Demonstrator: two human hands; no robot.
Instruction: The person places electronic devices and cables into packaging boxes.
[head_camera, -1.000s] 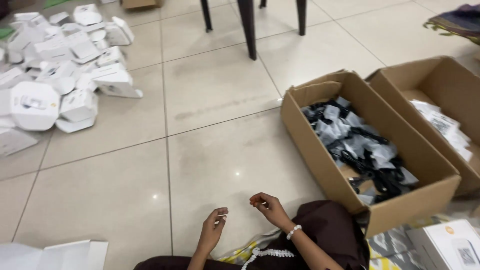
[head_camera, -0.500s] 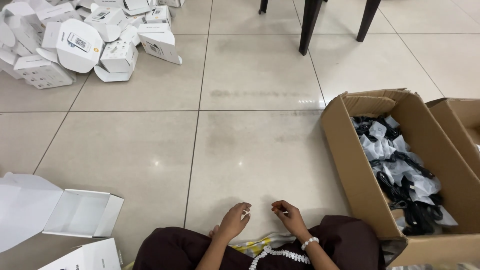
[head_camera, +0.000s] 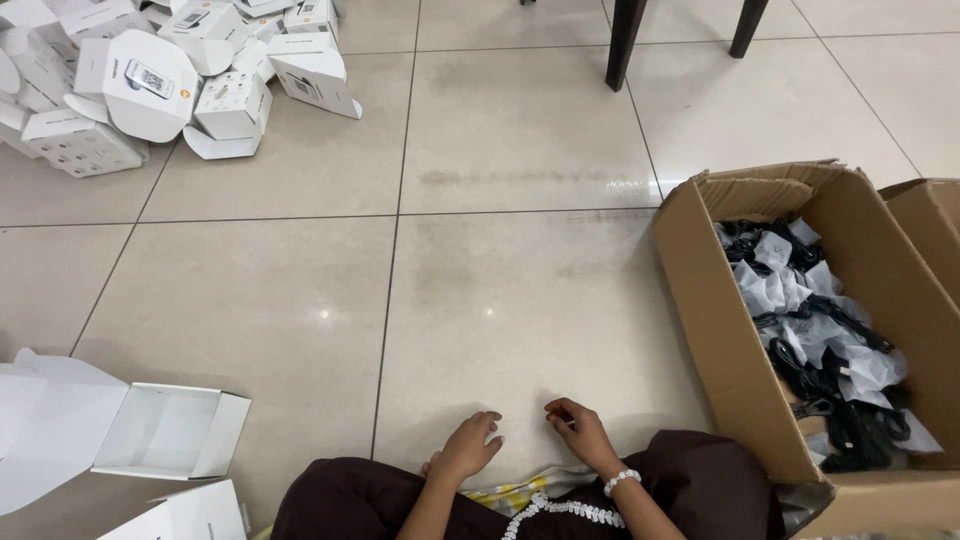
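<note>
I sit on a tiled floor in dark maroon clothes, both hands low in front of me. My left hand rests near the floor with fingers loosely curled and holds nothing that I can see. My right hand, with a white bead bracelet on the wrist, has its fingertips pinched together; anything between them is too small to make out. A gap of a few centimetres separates the two hands. To the right stands an open cardboard box filled with black cables in clear bags.
An open white carton and flat white cartons lie at the lower left. A heap of white boxes fills the far left. Dark chair legs stand at the far middle. A second cardboard box sits at the right edge.
My view has swung left and down: the cable box has shifted right in frame and the open white cartons have come into view. Both hands stay close together, low in front of me.
</note>
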